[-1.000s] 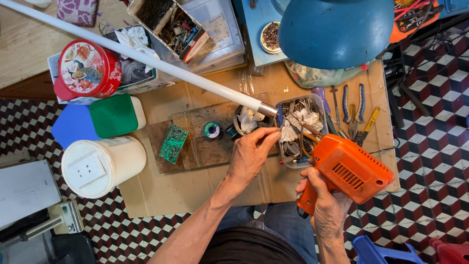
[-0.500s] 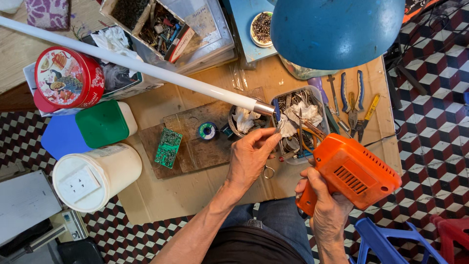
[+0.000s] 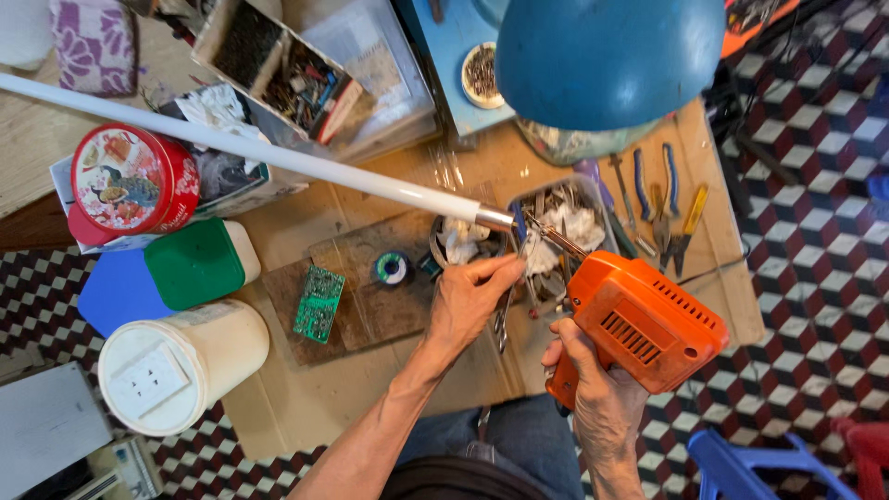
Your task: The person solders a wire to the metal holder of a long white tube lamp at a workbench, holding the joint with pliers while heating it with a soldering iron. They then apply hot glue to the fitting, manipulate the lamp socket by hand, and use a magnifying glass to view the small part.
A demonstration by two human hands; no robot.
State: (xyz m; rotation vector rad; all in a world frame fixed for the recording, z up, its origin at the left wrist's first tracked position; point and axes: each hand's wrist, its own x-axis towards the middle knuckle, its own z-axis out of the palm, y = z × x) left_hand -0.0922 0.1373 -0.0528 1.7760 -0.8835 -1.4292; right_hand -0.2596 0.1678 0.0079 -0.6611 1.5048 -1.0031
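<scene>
Blue lamp shade [image 3: 607, 56] cut off by the top edge, hiding the worktop [image 3: 407, 389] beneath. White tube [image 3: 250, 153] runs off the left edge. Soldering gun [image 3: 644, 319] tip lost among clutter; left hand [image 3: 468, 301] fingertips' hold indistinct.

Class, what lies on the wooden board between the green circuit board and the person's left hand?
In the head view, a small solder spool lies between circuit board and left hand.

Looks like a home electronics repair bench: cardboard-covered worktop [image 3: 306, 417] littered with a green circuit board [image 3: 319, 303], solder spool [image 3: 392, 268], colourful-handled pliers [image 3: 662, 208] and an orange pistol-shaped soldering gun [image 3: 644, 319].
</scene>
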